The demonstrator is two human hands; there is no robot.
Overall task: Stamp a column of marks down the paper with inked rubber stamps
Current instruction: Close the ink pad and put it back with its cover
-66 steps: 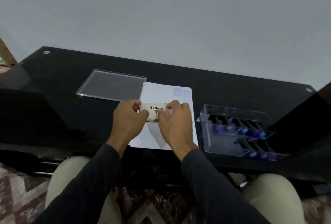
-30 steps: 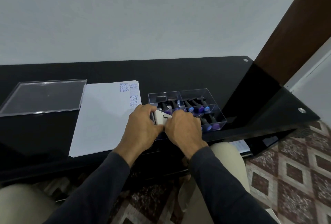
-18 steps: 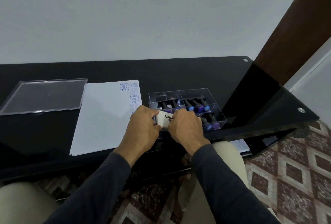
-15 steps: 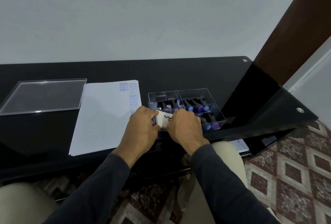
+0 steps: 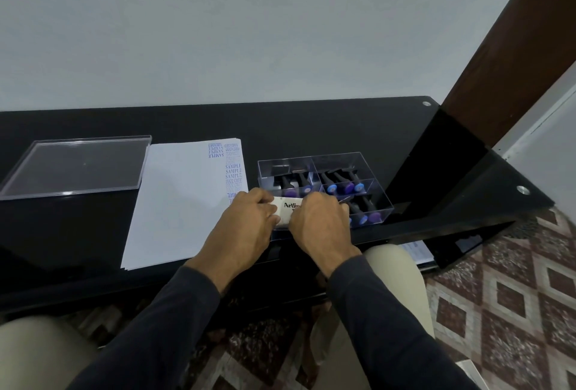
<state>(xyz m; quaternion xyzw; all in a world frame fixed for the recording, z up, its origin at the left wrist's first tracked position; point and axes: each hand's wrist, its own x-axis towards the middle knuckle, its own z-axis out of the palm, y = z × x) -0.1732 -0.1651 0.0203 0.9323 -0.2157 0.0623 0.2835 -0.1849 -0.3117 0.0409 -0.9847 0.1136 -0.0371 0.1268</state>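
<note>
A white ink pad case [image 5: 286, 209] with black lettering sits between my two hands, low over the front left part of the clear stamp box [image 5: 358, 165]. My left hand [image 5: 246, 227] grips its left end and my right hand [image 5: 318, 224] grips its right end. The box holds several black-handled rubber stamps [image 5: 339, 182] with blue and purple caps. To the left lies a stack of white paper [image 5: 177, 202] with a column of blue stamped marks [image 5: 233, 171] down its right edge; the lowest marks are hidden by my left hand.
A clear plastic lid [image 5: 78, 165] lies flat at the left of the black glass table [image 5: 311, 127]. The table's right end steps down to a lower shelf [image 5: 467, 190]. A brown door frame [image 5: 514, 46] rises at the right. My knees are under the front edge.
Both hands carried the ink pad case from over the paper to the right, to the stamp box. In the last half second they have barely moved.
</note>
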